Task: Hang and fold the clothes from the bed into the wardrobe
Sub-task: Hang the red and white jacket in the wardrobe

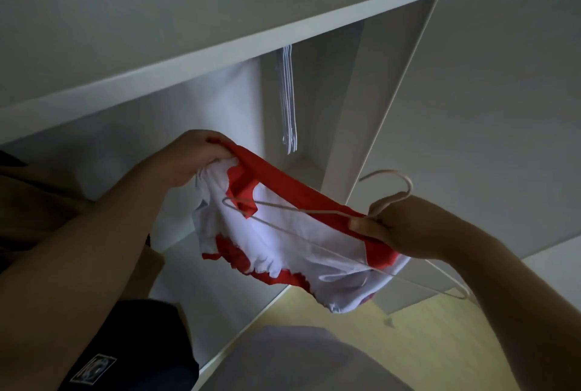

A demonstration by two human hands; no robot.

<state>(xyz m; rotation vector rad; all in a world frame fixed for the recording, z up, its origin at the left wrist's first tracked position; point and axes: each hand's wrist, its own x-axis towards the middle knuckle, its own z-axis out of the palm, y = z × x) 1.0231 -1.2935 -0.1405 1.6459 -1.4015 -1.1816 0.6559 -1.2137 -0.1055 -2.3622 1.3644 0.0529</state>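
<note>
Top (283, 233), red and white, is held up in the air in front of the open wardrobe (361, 107), stretched between two hands. The left hand (188, 154) holds one end, with its fingers curled tight round a bunch of the red edge. The right hand (405, 227) holds the other end. Its thumb and fingers pinch the neck of a thin hanger (390, 171) against the red edge. One arm of the hanger lies across the white part of the top, and its hook sticks up above the hand.

Inside the wardrobe, under a wide shelf (220, 44), a few white hangers (289, 101) hang close together with nothing on them. A dark cloth (141, 343) with a small patch sits low on the left, maybe inside the wardrobe, but it is hard to tell. The floor (345, 327) below is yellow.
</note>
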